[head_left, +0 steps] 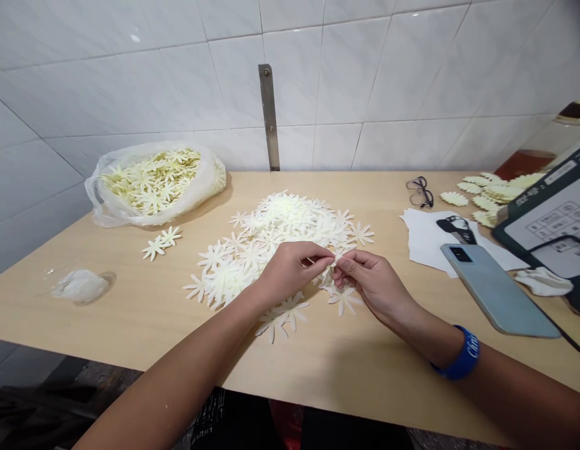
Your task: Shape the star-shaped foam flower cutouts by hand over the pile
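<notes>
My left hand point(297, 270) and my right hand point(372, 280) meet over the front of a pile of cream flower-shaped pieces point(290, 215). Thumb and fingers of both hands are pinched on one flower-shaped piece point(339, 255), mostly covered by the fingertips. Below my right hand lies a single flower piece point(345, 300), and two more point(292, 307) rest on the table under my left wrist. The pile spreads leftward and behind my hands.
A clear plastic bag point(95, 194) of yellower flower pieces stands at the back left. A small bag with a white lump point(80, 285) lies left. On the right are glasses point(420, 192), white paper point(421, 240), a phone point(500, 290) and a dark-framed device point(552, 212). The wooden table point(365, 375) meets a tiled wall.
</notes>
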Demonstrator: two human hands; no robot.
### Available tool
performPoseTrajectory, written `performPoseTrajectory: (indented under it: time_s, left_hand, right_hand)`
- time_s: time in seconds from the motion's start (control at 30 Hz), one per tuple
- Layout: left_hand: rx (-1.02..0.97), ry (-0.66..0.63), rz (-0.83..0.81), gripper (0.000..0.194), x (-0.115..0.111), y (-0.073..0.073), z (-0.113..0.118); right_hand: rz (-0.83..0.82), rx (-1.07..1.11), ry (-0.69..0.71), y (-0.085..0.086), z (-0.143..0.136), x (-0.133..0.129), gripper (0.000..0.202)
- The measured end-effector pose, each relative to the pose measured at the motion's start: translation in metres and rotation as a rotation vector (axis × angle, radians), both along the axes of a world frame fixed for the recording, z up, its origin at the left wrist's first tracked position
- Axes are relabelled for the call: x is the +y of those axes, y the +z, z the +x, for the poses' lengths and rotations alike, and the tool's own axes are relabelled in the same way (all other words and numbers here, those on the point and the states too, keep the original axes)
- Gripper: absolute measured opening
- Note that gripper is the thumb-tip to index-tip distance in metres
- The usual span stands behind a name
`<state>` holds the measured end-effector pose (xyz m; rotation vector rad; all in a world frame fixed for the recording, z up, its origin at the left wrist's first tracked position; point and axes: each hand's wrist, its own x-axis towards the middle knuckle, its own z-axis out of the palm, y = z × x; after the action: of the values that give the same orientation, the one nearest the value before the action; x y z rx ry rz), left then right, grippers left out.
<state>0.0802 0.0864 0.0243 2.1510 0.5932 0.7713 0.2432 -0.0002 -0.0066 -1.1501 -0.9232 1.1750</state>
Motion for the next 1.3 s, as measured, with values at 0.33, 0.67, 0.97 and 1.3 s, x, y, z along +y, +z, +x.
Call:
performPoseTrajectory:
  time_s: [0.33,0.67,0.97,1.3]
  left_hand:
    - [-0.078,0.108,-0.099,0.01,-0.002,0.006,0.0]
    - [-0.414,0.204,-0.82,0.015,0.009,0.006,0.004]
    - [-0.394,0.334,-0.809,0.016,0.025,-0.002,-0.004]
    - [-0.156,0.131,0.205,0.014,0.007,0.002,-0.002]
  right_hand:
    - [-0.006,-0.022,-0.029,-0.002,-0.001,0.001,0.026]
    - [0.061,-0.05,-0.072,0.001,-0.001,-0.002,0.022]
    - [0.001,-0.013,-0.086,0.005,-0.002,-0.001,0.023]
    - [-0.008,0.005,-0.081,0.003,-0.002,0.0,0.023]
